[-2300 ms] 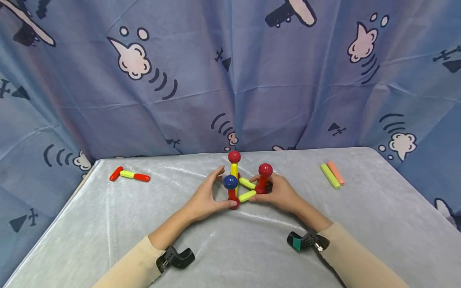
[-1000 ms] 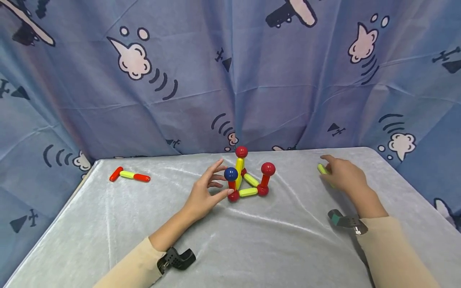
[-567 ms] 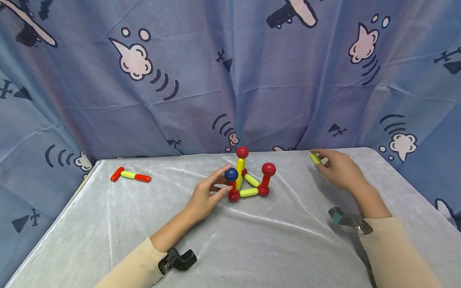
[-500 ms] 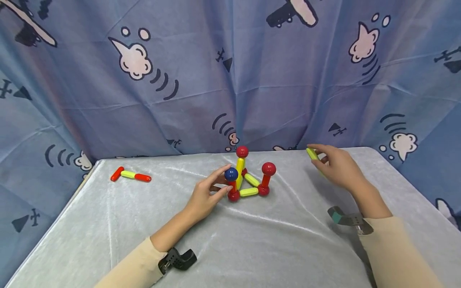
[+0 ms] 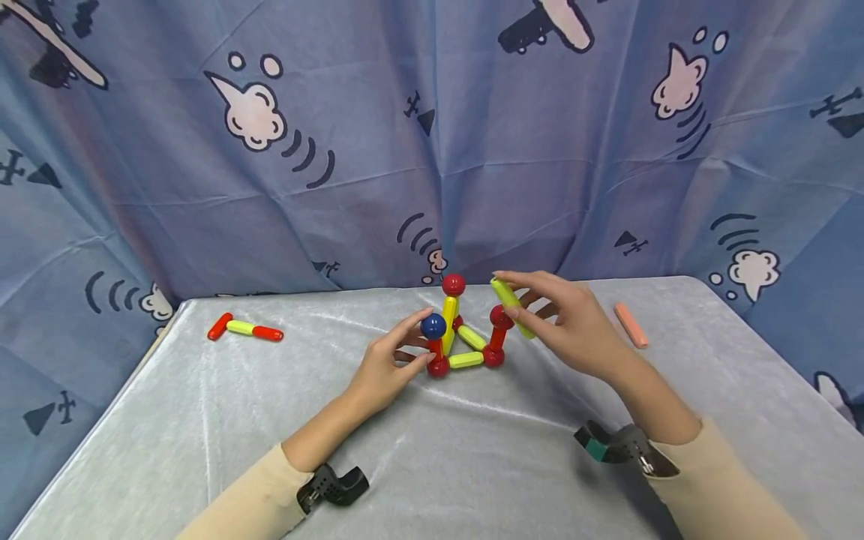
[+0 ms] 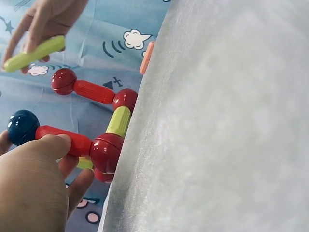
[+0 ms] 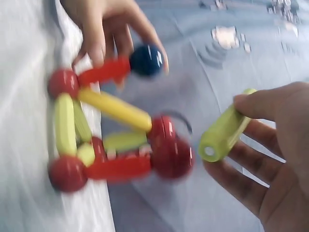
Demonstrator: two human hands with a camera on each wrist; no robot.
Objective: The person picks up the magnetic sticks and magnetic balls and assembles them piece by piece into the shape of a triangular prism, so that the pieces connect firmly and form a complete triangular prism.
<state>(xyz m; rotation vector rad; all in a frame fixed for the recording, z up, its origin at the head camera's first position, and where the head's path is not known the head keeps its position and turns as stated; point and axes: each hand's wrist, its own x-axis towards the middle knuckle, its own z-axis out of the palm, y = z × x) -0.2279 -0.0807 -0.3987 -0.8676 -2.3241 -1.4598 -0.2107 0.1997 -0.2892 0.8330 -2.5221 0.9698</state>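
A frame of magnetic rods and balls stands mid-table: red balls at its base corners, yellow-green rods (image 5: 466,361) low between them, and uprights topped by red balls (image 5: 454,285) and one blue ball (image 5: 433,326). My left hand (image 5: 378,379) pinches the red rod (image 6: 79,142) beneath the blue ball, thumb on its near side. Between thumb and fingertips of my right hand (image 5: 580,326) is a loose yellow-green rod (image 5: 506,294), tilted in the air by the right upright's red ball (image 7: 172,157). In the right wrist view a small gap separates that rod's end from the ball.
An orange rod (image 5: 631,325) lies at the table's right. On the left lie two red rods and a yellow-green rod (image 5: 239,327) joined end to side. A patterned blue curtain (image 5: 378,150) hangs behind the grey-white tablecloth (image 5: 283,405).
My right hand has let go of the frame, picked up the yellow-green rod from the right and brought it left to the frame. My left hand has stayed at the blue-topped upright.
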